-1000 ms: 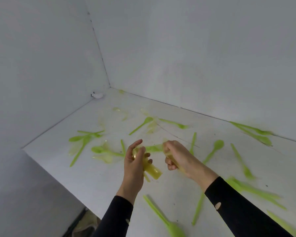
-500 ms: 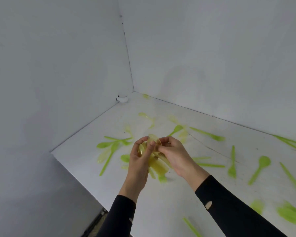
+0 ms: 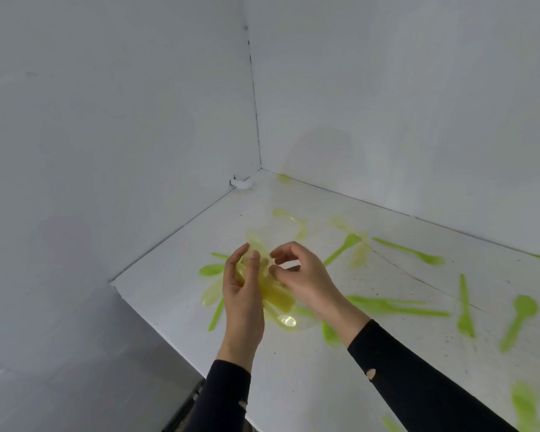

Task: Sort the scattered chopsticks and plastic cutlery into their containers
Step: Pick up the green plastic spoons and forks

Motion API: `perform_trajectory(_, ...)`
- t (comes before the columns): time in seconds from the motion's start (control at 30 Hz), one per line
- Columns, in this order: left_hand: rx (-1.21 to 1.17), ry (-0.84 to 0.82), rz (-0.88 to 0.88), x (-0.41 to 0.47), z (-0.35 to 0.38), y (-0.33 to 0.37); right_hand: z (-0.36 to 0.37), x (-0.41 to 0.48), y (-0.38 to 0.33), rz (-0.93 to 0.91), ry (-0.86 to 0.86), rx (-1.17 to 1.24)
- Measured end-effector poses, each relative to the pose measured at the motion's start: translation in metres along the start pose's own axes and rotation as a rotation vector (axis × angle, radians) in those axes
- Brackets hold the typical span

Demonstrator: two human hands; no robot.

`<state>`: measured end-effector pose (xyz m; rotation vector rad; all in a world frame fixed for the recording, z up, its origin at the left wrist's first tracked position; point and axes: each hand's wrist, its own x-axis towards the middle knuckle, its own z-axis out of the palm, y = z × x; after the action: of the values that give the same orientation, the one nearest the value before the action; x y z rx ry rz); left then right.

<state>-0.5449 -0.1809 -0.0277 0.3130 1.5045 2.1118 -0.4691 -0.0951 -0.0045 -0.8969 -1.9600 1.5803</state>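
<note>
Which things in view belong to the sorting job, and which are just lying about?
Job: yellow cutlery bundle gripped by left hand; right hand at it; green spoon; pale yellow piece on table.
Lying about: small white object in the corner.

Change over the last second. The left hand (image 3: 242,294) and the right hand (image 3: 306,275), held apart a second ago, have been brought together above the surface (image 3: 387,353). The bundle of yellow cutlery (image 3: 276,296), gripped then by the left hand alone, is now also met at its upper end by the right hand's curled fingertips; whether it is pinched there cannot be told. The yellow piece carried earlier in the right hand is no longer seen apart from the bundle. The view has been turned leftward: the wall corner (image 3: 260,168) is now seen near the middle.
</note>
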Motion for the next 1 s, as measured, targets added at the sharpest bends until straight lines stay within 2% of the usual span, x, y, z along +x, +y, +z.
perform_trajectory(0.2, 0.034, -0.07, 0.046, 0.005, -0.015, 0.003, 0.012, 0.011, -0.002, -0.032, -0.119, -0.043)
perform_trajectory(0.3, -0.031, 0.036, 0.064, 0.006, -0.019, 0.002, 0.016, 0.017, -0.003, -0.019, -0.146, -0.019)
perform_trajectory(0.4, -0.085, 0.149, 0.048, 0.006, -0.025, 0.0, 0.025, 0.017, 0.0, -0.036, -0.177, -0.097)
perform_trajectory(0.5, -0.112, 0.179, 0.016, 0.009, -0.035, -0.004, 0.036, 0.016, 0.003, -0.036, -0.232, -0.15)
perform_trajectory(0.67, -0.116, 0.157, -0.041, 0.011, -0.055, -0.005, 0.049, 0.018, 0.005, 0.009, -0.313, -0.152)
perform_trajectory(0.83, -0.086, 0.221, -0.052, 0.009, -0.071, -0.009, 0.06, 0.015, 0.004, 0.164, -0.454, -0.094)
perform_trajectory(1.0, -0.155, 0.143, -0.063, 0.002, -0.071, -0.004, 0.065, 0.017, 0.003, 0.194, -0.435, 0.006)
